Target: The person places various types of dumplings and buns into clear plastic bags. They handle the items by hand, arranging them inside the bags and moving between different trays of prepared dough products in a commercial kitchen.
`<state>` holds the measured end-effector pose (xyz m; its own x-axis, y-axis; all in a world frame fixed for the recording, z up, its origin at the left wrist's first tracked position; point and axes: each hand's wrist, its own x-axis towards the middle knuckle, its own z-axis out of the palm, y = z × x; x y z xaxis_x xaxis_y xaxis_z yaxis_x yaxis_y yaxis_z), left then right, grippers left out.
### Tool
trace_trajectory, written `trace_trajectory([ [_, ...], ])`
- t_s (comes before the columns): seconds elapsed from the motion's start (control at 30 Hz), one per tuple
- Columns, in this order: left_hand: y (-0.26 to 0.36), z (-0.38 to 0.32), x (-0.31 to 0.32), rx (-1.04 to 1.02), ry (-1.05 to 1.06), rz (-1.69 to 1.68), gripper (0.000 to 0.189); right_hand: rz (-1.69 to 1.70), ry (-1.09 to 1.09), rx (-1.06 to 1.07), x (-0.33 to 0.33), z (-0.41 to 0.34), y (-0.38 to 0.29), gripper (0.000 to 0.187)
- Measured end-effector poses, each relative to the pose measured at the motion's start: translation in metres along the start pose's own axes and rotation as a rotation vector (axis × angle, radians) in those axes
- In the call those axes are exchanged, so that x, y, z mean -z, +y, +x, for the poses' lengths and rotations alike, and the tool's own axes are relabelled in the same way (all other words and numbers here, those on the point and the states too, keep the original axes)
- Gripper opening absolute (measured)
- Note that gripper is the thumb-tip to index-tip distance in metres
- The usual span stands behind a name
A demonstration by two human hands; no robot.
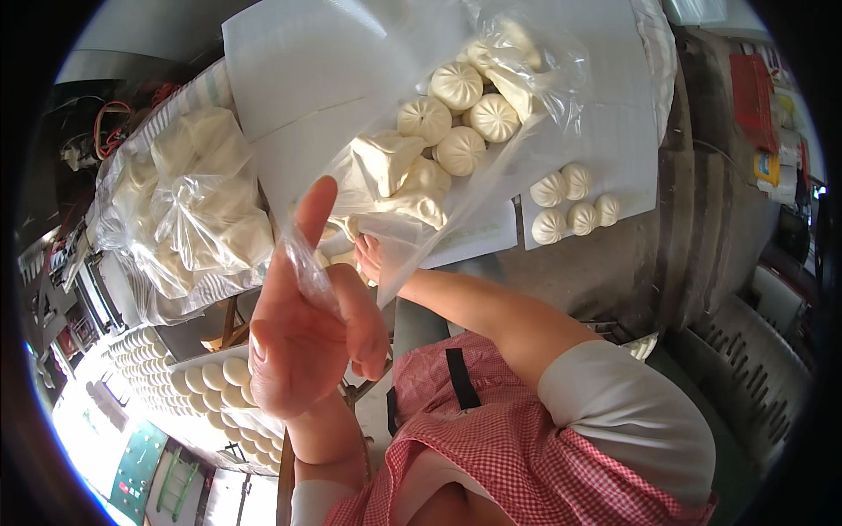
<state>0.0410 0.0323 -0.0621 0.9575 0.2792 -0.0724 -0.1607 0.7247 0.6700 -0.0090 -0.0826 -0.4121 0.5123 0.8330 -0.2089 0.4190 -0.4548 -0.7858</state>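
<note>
My left hand [309, 329] is raised near the camera, its index finger pointing up. Between its fingers is gripped the gathered edge of a large clear plastic bag [404, 246]. Inside the bag lie several pleated buns [461, 151] and smooth folded dough pieces [388, 164]. Low at the bag's mouth, partly behind the film, is my right hand [370, 255]. It is close to a pale dough piece [350, 227]; its fingertips are hidden, so its hold cannot be made out. The bag rests on a white board [309, 79].
Several loose pleated buns [582, 218] sit at the board's right corner. Tied plastic bags of buns [197, 197] lie on striped cloth at the left. Lower left, rows of round dough pieces [214, 376] fill trays. A slatted metal frame [743, 368] stands at the right.
</note>
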Motion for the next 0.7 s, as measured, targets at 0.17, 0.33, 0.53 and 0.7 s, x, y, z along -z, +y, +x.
trace_trajectory([
  [0.17, 0.0, 0.0, -0.001, 0.002, -0.008, 0.016, 0.083, 0.167, 0.001, 0.086, 0.014, -0.019, 0.006, 0.036],
  [0.33, -0.002, -0.004, -0.003, 0.027, 0.053, 0.014, 0.086, -0.236, -0.202, 0.259, 0.068, -0.064, 0.011, 0.04],
  [0.53, 0.0, -0.012, -0.01, 0.087, 0.14, -0.033, 0.093, 0.389, -0.422, -0.228, 0.259, -0.101, -0.052, 0.054],
  [0.7, -0.012, -0.011, -0.026, 0.049, 0.144, 0.028, 0.089, 1.018, -0.725, -0.055, 0.421, -0.017, -0.087, 0.06],
])
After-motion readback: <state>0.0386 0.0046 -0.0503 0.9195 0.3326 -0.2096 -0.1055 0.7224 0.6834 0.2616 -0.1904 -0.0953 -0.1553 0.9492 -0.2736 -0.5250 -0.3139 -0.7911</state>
